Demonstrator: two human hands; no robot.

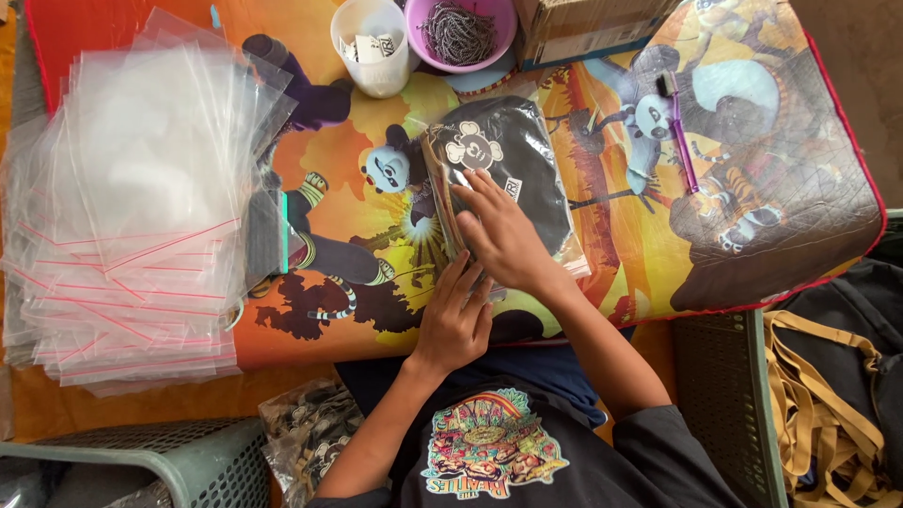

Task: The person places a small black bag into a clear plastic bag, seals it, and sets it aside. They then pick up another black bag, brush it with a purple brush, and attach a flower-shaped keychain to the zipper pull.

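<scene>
- Hands pressing a bagged dark garment [508,165], folded inside a clear plastic sleeve, flat near the middle of the worktop [800,235], which wears a bright cartoon-printed cover.
- Right hand [503,230] spread open, palm down on the package; fingers apart, clamped on nothing.
- Left hand [456,320] at the package's near edge, fingers extended and open, seemingly smoothing or tucking the sleeve's mouth.
- Judged step: flattening and closing the bag; next move likely calls for squeezing out air and sealing the open edge evenly.
- One thick stack of clear zip bags [132,207] with red strips along the worktop's left edge; too many to count.
- One white cup [374,47] and one purple bowl [461,33] of small chains at the far edge.
- One purple brush [679,132] toward the right side.
- One green basket [179,466] below the near left corner.
</scene>
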